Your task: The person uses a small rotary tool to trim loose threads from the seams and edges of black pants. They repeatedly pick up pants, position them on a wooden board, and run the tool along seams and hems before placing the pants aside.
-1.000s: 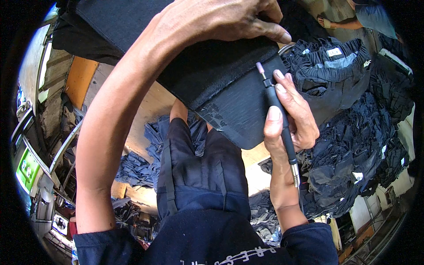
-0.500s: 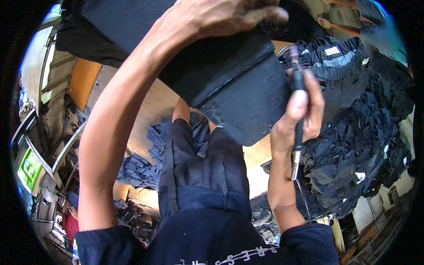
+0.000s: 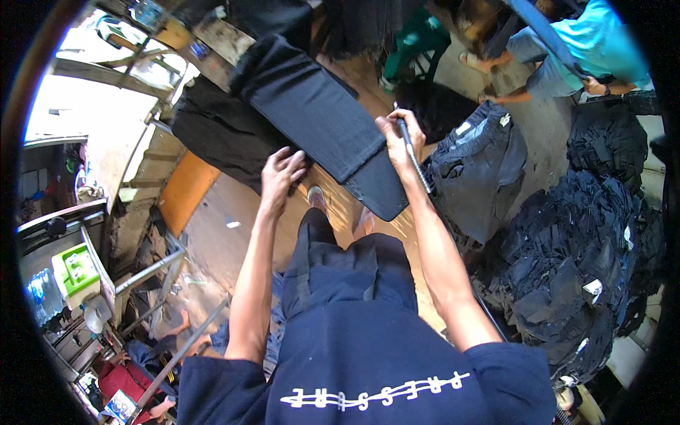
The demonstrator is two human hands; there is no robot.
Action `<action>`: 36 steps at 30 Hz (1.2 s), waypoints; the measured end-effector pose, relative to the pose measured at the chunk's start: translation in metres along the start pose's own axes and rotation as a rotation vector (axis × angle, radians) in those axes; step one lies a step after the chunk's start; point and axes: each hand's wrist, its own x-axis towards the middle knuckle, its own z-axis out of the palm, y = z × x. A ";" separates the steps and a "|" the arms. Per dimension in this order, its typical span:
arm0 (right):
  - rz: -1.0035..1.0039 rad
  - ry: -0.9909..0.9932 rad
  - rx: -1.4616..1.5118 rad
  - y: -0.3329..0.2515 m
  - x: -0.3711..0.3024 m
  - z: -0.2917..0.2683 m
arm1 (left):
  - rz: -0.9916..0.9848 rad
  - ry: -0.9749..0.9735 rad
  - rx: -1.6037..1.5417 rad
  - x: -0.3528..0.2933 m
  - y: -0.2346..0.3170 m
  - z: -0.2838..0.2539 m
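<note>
A narrow black board (image 3: 380, 190) with a tapered near end stands in front of me. Black cloth (image 3: 312, 106) is drawn over its far part and ends in a straight hem across the board. My left hand (image 3: 283, 173) is beside the board's left edge, fingers apart and holding nothing, close to black fabric (image 3: 223, 131) hanging there. My right hand (image 3: 401, 131) is closed around a slim, dark, pen-shaped tool (image 3: 409, 144) with a metal lower end and a cord running down along my forearm. It is at the board's right edge.
Elastic-waisted dark trousers (image 3: 476, 166) lie to the right, beside a large heap of dark garments (image 3: 567, 262). Behind are a green plastic stool (image 3: 418, 46) and a person in a turquoise top (image 3: 584, 42). A metal frame (image 3: 152, 265) and a green box (image 3: 76, 273) are at left.
My left hand has come off the top of the board, down to its left side. My right hand has moved farther out with the tool. The view has swung and now shows more of the floor.
</note>
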 end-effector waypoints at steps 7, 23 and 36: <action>-0.019 -0.024 0.044 0.010 -0.014 -0.008 | -0.103 -0.060 0.208 0.031 -0.029 0.030; 0.176 0.130 -0.110 -0.007 -0.054 -0.027 | 0.770 0.179 0.567 0.245 0.110 -0.108; 0.548 0.167 -0.308 0.008 -0.121 -0.147 | 0.753 -0.298 1.088 0.193 0.132 -0.069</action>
